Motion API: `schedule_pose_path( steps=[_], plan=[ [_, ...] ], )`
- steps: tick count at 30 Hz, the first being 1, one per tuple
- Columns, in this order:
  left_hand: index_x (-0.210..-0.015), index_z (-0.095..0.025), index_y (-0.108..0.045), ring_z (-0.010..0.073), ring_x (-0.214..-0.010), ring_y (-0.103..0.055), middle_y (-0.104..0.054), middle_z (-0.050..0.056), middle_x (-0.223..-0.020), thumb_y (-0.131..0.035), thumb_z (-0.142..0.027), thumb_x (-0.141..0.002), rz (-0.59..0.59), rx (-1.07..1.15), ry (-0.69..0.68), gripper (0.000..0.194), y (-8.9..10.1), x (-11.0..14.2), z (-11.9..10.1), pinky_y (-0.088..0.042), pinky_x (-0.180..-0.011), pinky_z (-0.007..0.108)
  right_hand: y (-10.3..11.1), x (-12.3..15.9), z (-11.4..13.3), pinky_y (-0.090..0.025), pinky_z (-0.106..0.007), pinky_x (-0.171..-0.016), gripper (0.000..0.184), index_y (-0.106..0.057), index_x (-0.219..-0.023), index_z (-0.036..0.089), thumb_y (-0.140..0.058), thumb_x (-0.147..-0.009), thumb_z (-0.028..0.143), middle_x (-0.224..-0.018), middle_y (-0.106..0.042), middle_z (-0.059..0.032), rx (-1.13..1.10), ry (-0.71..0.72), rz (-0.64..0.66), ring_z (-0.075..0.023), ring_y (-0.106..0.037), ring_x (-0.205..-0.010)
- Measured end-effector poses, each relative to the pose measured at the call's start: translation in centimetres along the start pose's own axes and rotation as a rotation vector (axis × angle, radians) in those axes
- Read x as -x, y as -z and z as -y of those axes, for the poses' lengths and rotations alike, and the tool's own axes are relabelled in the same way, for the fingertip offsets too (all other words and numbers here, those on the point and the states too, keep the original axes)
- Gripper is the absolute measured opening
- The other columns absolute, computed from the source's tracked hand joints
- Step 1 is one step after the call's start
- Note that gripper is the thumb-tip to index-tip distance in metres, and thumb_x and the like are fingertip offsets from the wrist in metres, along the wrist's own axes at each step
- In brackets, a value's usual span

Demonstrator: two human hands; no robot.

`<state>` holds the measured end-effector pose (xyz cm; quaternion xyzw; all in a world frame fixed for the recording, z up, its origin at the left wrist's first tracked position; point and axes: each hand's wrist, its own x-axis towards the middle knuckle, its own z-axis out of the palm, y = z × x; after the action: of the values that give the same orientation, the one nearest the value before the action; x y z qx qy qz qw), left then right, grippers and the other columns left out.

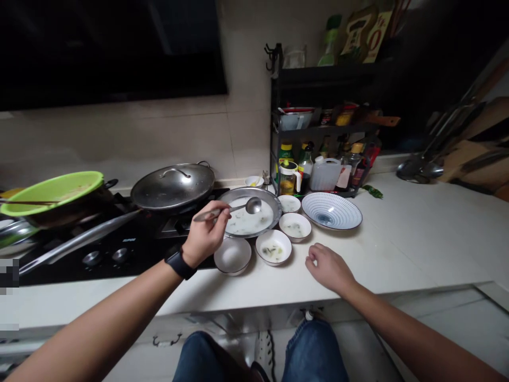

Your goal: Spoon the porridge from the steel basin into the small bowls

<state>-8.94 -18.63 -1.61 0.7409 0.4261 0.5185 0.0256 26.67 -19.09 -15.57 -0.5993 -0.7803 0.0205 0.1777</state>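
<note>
Steel ladle (252, 206) held over a round steel tray (254, 192) of milky broth

Ladling at the tray is the work in hand. Left hand (207, 236), wristwatch (180, 262) on its wrist, is closed on the ladle's handle; whether the ladle is loaded cannot be told, but a level lift would be called for if so. Right hand (328, 269) is loosely curled and empty, resting on the white counter (397, 249) in front of the tray. Four small white bowls (273, 247) are counted just before and right of the tray, at least two holding pale liquid with green flecks. Right of the tray, one blue-and-white bowl (331, 210) is set; left, one lidded wok (173, 185) and one green basin (51, 193). Behind it stands one bottle-filled rack (276, 106).
</note>
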Motion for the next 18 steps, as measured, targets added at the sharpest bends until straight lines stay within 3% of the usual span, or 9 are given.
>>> schedule_pose_path(
  steps=[6,10,14,18],
  plan=[
    [-0.082,-0.02,-0.064,0.0187,-0.064,-0.07,-0.071,0.004,-0.072,-0.053,-0.043,-0.096,0.07,0.014,0.27,0.029,-2.1,-0.5,3.9,-0.052,-0.062,0.028,-0.2,0.0,-0.2,-0.034,-0.031,-0.072,0.014,-0.049,-0.077,0.022,-0.051,-0.091,0.02,-0.085,-0.06,-0.0024,-0.004,0.003,0.02,-0.0181,-0.057,-0.08],
    [-0.082,-0.02,-0.061,0.0198,-0.058,-0.068,-0.066,0.002,-0.062,-0.058,-0.047,-0.09,0.021,0.153,0.456,0.028,-3.6,0.2,5.0,-0.05,-0.055,0.028,-0.4,-0.1,-0.3,-0.033,-0.031,-0.072,0.015,-0.049,-0.077,0.022,-0.05,-0.092,0.02,-0.085,-0.06,-0.0027,0.001,0.007,0.02,-0.018,-0.057,-0.079],
    [-0.08,-0.02,-0.059,0.0185,-0.053,-0.065,-0.065,0.001,-0.058,-0.063,-0.042,-0.083,-0.042,0.299,0.634,0.022,-4.7,0.1,5.7,-0.05,-0.052,0.027,-0.5,-0.1,-0.4,-0.033,-0.031,-0.071,0.015,-0.049,-0.077,0.022,-0.051,-0.091,0.021,-0.084,-0.06,-0.0028,-0.009,0.011,-0.002,-0.0177,-0.056,-0.078],
    [-0.079,-0.019,-0.056,0.0161,-0.05,-0.063,-0.062,0.0,-0.056,-0.064,-0.025,-0.076,-0.197,0.481,0.879,0.01,-5.1,-0.7,6.1,-0.051,-0.052,0.026,-0.4,-0.1,-0.4,-0.033,-0.031,-0.07,0.014,-0.049,-0.076,0.022,-0.052,-0.09,0.021,-0.082,-0.06,-0.0025,-0.013,0.018,-0.018,-0.0177,-0.056,-0.076]
  ],
)
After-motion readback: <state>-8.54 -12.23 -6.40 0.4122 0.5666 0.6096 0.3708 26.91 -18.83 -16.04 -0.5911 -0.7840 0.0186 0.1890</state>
